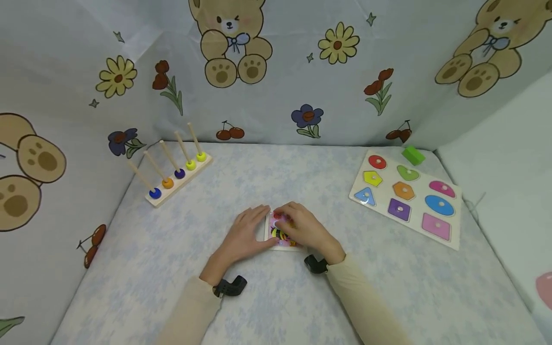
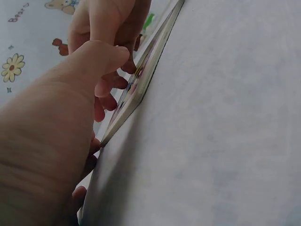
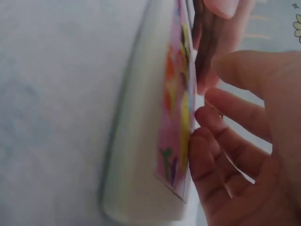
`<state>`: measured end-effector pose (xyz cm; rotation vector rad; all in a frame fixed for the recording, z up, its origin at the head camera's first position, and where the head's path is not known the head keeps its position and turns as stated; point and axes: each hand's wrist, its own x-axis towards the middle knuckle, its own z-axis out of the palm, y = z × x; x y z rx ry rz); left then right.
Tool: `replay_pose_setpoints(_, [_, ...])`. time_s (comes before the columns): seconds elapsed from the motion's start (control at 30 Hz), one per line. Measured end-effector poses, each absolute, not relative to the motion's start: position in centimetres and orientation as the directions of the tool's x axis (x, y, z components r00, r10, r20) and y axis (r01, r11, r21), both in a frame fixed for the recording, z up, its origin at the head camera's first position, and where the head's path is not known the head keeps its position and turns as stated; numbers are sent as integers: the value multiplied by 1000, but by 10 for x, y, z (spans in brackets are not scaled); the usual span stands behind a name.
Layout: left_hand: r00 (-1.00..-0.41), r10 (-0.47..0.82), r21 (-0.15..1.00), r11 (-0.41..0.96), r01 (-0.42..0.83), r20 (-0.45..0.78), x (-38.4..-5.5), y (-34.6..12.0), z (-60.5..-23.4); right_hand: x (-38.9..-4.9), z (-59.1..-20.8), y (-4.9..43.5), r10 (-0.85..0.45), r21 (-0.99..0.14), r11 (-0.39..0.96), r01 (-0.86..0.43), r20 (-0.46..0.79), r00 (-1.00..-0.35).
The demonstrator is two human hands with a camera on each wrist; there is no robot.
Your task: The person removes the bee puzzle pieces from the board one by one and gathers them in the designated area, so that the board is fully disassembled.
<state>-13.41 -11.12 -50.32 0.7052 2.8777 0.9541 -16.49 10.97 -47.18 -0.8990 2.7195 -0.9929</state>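
A small picture puzzle (image 1: 280, 233) with a bee on pink lies on the table in a pale frame, partly covered by both hands. Along its left side rests my left hand (image 1: 247, 235), fingers stretched toward the top left corner and thumb reaching over the lower edge. My right hand (image 1: 307, 229) comes over the puzzle from the right, its fingers loosely bent. In the right wrist view, the fingertips of the right hand (image 3: 235, 155) touch the pink picture (image 3: 176, 117), and the thumb stays apart from the index finger. The left wrist view shows the left thumb (image 2: 115, 57) above the puzzle's pale edge (image 2: 141, 89).
At the back left stands a wooden peg rack (image 1: 181, 179) with coloured beads at its pegs' feet. A knobbed shape board (image 1: 414, 223) lies on the right, with a green block (image 1: 413, 155) at its far edge. Printed cloth (image 1: 276, 115) hangs behind the table.
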Motion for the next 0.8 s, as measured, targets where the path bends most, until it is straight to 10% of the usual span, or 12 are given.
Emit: replay_pose_setpoints(0.8, [-871,484,465,755,463,83,-137,-113,-508,-165,-481,104,-529,-540,692,-478,71,-846])
